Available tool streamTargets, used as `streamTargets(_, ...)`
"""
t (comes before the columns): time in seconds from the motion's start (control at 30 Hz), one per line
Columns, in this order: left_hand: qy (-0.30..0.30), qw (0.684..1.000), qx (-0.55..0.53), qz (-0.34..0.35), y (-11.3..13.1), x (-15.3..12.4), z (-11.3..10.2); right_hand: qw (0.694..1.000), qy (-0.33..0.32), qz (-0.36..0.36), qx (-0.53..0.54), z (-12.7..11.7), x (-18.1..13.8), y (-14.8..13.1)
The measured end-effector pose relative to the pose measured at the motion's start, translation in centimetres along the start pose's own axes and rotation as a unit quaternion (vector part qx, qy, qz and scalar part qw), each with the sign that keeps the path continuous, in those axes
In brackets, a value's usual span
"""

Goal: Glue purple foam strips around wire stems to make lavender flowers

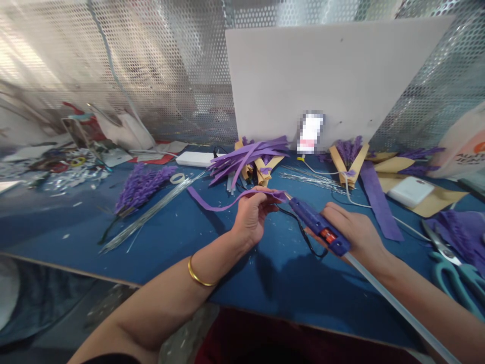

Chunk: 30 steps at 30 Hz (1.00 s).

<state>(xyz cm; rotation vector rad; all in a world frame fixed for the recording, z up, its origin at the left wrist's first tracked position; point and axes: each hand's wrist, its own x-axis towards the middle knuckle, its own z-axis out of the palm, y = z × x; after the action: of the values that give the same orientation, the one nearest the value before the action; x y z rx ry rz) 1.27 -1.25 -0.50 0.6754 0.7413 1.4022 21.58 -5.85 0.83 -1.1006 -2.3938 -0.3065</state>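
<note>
- Currently, my left grip (252,217) is pinched on a long, narrow purple felt-like strip (217,209), in front of the upright white rectangular board (333,71); the free end trails leftward.
- My right grip (350,227) is wrapped around a dark-blue plastic glue gun (314,220), a translucent glue stick (394,302) jutting from its back and its nozzle at the strip's right end.
- Done, I judge: two V-shaped tan-paper bundles (358,164) before the board, one near its lower left, one near its lower right, each with a small purple piece in front.
- Unfinished, it seems: the strip in hand; whether it carries glue, I cannot tell.
- Apparently unused: a heap of purple strips (250,156) by the board's lower left, long silvery wires (162,207) on the worktop (166,253) farther left of the board, and a wide flat purple band (381,202) towards me from its lower right.
</note>
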Motion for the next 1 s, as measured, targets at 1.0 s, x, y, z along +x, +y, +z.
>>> streamTargets(1.0,0.017,0.993,0.001,-0.118,-0.1,-0.3,0.1,0.975,-0.122,0.165,-0.080,3.4,0.2,6.4)
